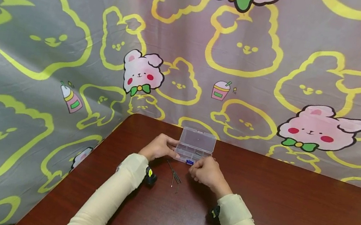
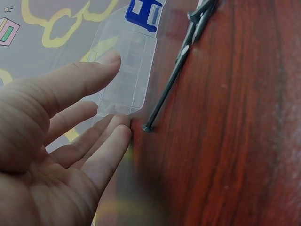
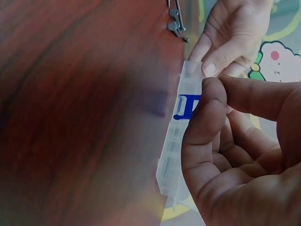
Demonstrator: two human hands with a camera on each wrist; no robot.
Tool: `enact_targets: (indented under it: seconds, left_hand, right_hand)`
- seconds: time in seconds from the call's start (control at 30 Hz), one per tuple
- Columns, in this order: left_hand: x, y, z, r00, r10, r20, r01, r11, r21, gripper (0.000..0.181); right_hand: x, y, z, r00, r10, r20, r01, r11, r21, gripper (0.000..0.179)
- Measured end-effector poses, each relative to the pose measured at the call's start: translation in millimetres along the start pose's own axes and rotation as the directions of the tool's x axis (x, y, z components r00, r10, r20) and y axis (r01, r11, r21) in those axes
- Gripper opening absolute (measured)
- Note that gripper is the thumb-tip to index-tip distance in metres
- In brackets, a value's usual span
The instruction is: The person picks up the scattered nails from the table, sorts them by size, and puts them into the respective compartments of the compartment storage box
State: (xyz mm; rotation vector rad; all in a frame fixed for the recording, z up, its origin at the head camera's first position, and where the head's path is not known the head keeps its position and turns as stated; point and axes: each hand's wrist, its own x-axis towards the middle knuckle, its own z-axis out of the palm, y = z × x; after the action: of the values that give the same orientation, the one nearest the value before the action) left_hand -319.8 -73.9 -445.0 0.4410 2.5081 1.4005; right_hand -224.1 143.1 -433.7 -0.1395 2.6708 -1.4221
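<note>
A clear plastic divided box stands with its lid raised and a blue latch at its front. My left hand is at the box's left end, fingers fairly straight and fingertips at its edge, thumb raised beside the wall. My right hand is over the front right of the box, fingers curled, tips of thumb and forefinger together; nothing shows between them. A thin dark piece lies inside the box. Several dark, slim metal fasteners with flared heads, like screws, lie on the table in front.
The brown wooden table meets a patterned curtain behind the box and along the left side. A tiny light-tipped piece and another thin bit lie nearest the person. Both forearms wear pale sleeves with dark wrist cameras.
</note>
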Motion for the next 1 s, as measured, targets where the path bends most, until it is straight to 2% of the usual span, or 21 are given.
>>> enact_targets:
  seconds: [0.57, 1.0]
  left_hand:
    - [-0.7, -1.0, 0.8, 1.000, -0.015, 0.008, 0.015, 1.000, -0.024, 0.064]
    - [-0.7, -1.0, 0.7, 1.000, 0.007, 0.016, -0.006, 0.999, -0.037, 0.063]
  right_hand:
    - [-5.7, -3, 18, 0.993, -0.043, 0.106, 0.049, 0.997, -0.054, 0.015]
    - [-6.3, -4, 27, 0.989, -0.064, 0.136, 0.073, 0.996, -0.060, 0.015]
